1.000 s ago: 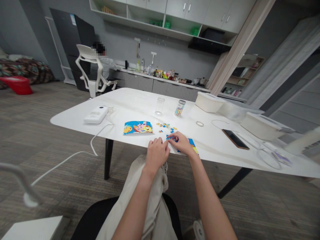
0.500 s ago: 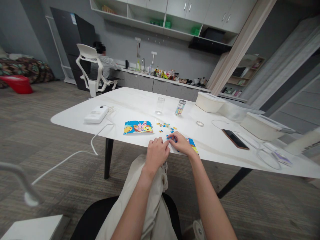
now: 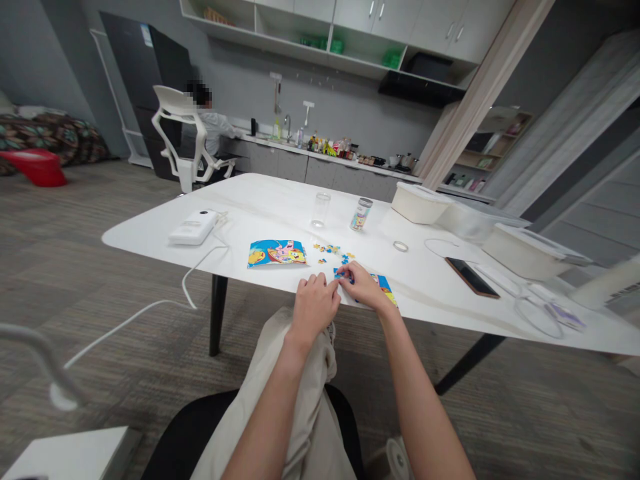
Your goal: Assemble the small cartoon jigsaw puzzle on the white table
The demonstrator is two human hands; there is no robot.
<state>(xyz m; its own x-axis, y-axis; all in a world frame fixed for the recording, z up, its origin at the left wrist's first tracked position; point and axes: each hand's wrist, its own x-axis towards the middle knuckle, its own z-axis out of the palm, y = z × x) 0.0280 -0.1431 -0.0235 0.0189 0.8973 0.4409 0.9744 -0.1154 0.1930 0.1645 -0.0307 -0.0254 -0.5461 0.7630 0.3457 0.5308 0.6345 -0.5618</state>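
On the table's near edge my left hand [image 3: 315,300] lies with its fingers bent and close together, its index fingertip by the left corner of a partly hidden jigsaw puzzle [image 3: 383,284]. What those fingers hold, if anything, is hidden. My right hand [image 3: 361,287] covers the middle of the puzzle, thumb and fingers pinched at its left part, on what looks like a blue puzzle piece [image 3: 339,273]. Loose puzzle pieces [image 3: 332,249] are scattered just beyond my hands. Left of them is a slightly curled cartoon picture sheet [image 3: 277,254].
Farther back stand a clear jar [image 3: 320,210] and a printed canister [image 3: 361,215]. A ring [image 3: 400,246], a phone [image 3: 471,277], lidded boxes [image 3: 417,203] and cables are on the right. A white device [image 3: 193,228] with a cord lies left. A person [image 3: 213,130] sits beyond the table.
Both hands stay almost in the same place at the puzzle. The view shifts very slightly; nothing else visibly moves.
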